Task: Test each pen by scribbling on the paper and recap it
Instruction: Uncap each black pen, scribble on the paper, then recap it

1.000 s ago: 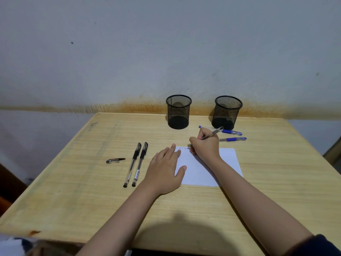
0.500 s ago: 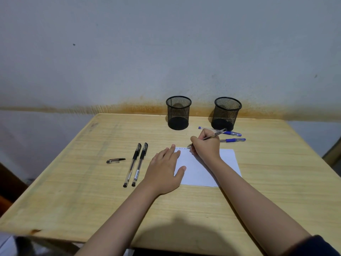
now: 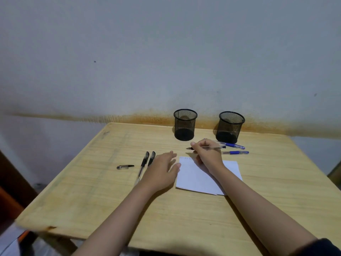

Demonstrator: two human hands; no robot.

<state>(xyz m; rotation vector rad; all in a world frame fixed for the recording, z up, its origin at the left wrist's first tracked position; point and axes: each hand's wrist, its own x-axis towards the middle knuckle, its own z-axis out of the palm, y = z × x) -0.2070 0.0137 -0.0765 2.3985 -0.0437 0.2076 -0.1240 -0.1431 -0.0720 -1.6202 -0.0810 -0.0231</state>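
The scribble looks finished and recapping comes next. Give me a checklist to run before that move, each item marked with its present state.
1. Uncapped pen gripped by the right hand: ok.
2. Pen tip lifted clear of the paper: ok.
3. Loose black cap lies in the open on the table, left of the two black pens: ok.
4. Left hand free, open, holding nothing: ok.
5. Ink mark visible at the paper's top left corner: ok, faint.
6. Cap matches this pen: cannot tell.
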